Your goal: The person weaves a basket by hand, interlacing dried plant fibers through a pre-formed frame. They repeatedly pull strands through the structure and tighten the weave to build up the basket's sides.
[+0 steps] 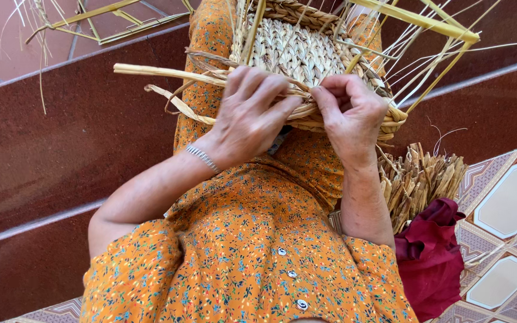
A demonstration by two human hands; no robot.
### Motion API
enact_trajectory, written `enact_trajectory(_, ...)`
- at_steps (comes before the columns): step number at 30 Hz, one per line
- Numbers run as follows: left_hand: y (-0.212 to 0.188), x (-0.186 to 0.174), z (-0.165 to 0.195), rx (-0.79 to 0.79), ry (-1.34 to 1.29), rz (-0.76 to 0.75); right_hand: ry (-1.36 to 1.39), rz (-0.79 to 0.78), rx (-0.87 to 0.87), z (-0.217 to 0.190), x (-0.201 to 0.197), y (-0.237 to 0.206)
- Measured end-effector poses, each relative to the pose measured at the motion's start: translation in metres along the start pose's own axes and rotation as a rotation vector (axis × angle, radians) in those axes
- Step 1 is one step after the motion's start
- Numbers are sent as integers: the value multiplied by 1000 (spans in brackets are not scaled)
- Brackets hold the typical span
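Meanwhile, the left hand [249, 113] and right hand [349, 115] both gripped the woven basket [297, 51] rim; a straw bundle [420, 179] and red cloth [429, 254] lay beside.

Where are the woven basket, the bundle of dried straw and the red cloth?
woven basket [297, 51], head view, on its woven base.
bundle of dried straw [420, 179], head view, on the cut ends.
red cloth [429, 257], head view, mid-fold.

Dark red steps [61, 149] w/ patterned floor tiles [510, 203] (sunlit).
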State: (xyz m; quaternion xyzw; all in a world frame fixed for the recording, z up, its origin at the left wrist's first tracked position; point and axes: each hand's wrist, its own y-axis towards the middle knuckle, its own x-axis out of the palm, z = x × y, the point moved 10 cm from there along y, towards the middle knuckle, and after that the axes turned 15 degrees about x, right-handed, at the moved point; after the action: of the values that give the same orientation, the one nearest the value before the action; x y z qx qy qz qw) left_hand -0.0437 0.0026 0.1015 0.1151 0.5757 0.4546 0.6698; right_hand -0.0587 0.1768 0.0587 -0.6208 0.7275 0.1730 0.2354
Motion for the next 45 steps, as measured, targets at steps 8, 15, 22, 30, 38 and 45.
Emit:
enact_trajectory(8,-44,5,-2,-119,72,-260,-76,105,-51,-5,-3,-11)
enact_trajectory(15,-39,9,-2,-99,154,-263,-116,100,-286,-43,-10,-14)
enact_trajectory(22,-23,-18,-16,-156,69,-356,-262,-143,-362,-66,11,-31)
enact_trajectory(30,14,-58,-19,-20,243,-207,-295,-148,-362,-60,28,-14)
enact_trajectory(38,1,-75,14,142,428,47,-371,-99,-457,-70,29,-24)
enact_trajectory(45,-28,-13,56,352,-122,-100,-277,-77,-342,-49,26,-16)
